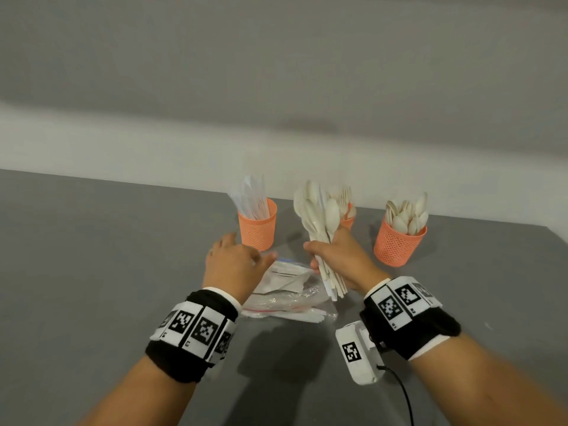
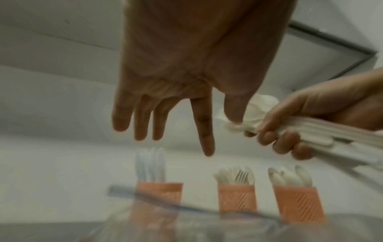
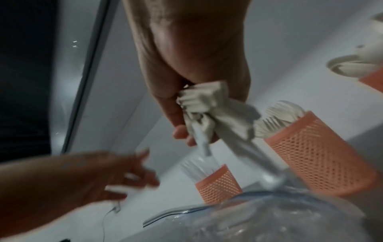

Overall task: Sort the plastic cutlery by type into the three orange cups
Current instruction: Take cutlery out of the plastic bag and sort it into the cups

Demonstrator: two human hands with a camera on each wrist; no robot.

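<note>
My right hand grips a bundle of cream plastic spoons by the handles, bowls up, above the bag; the same bundle shows in the right wrist view. My left hand hovers beside it with fingers spread and holds nothing. Three orange mesh cups stand in a row at the back. The left cup holds clear knives, the middle cup holds forks and sits partly hidden behind the bundle, and the right cup holds spoons.
A clear zip bag lies crumpled on the grey table under my hands, with some white cutlery in it. A white wall rises just behind the cups. A black cable trails from my right wrist device.
</note>
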